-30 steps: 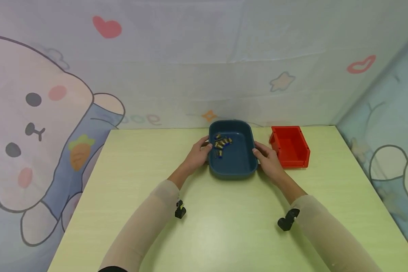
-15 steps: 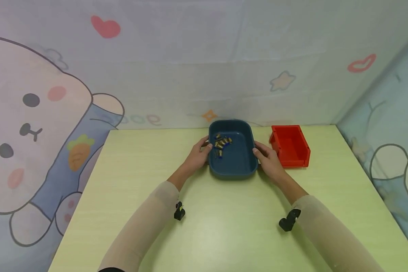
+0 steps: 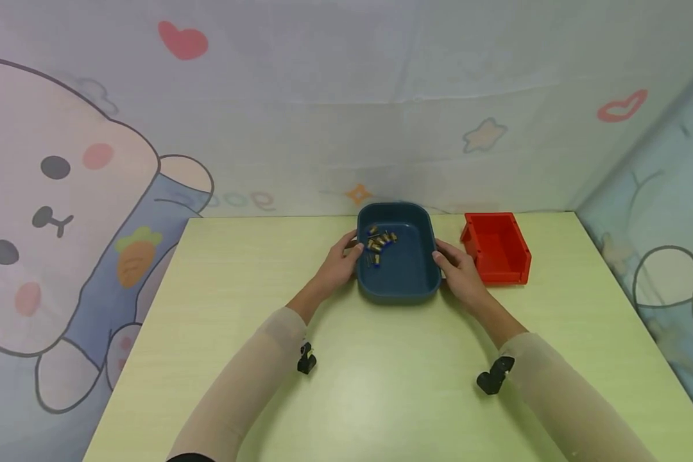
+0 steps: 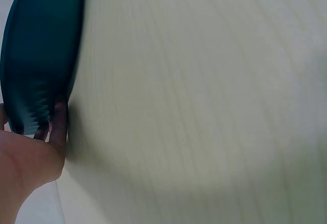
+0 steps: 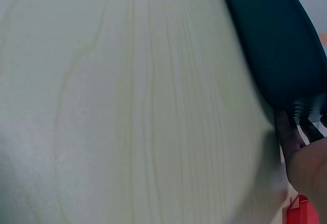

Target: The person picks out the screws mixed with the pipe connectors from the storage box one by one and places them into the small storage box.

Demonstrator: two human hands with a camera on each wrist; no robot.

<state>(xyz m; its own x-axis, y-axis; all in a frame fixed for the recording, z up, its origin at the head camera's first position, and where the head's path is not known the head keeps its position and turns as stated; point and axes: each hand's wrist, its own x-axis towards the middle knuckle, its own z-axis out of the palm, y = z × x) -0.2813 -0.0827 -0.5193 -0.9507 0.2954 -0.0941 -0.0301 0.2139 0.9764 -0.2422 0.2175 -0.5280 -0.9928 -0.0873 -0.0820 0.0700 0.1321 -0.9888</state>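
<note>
A dark blue rounded plastic bin (image 3: 414, 266) stands near the back edge of the table in the head view. Several small brass-coloured parts (image 3: 376, 245) with blue bits lie in its left half; their exact kind is too small to tell. My left hand (image 3: 336, 264) grips the bin's left side, thumb at the rim. Opposite it, my right hand (image 3: 463, 277) holds the right side the same way. In the left wrist view, fingers (image 4: 60, 122) reach low along the outer wall of the bin (image 4: 43, 40). The right wrist view has the bin (image 5: 281, 40) with fingers (image 5: 287, 132) at its lower edge.
Just right of my right hand sits a red open-fronted storage bin (image 3: 498, 247). A pale wooden table (image 3: 381, 378) spans the foreground. Behind it hangs a printed cloth (image 3: 300, 128), and another cloth (image 3: 670, 212) closes the right side.
</note>
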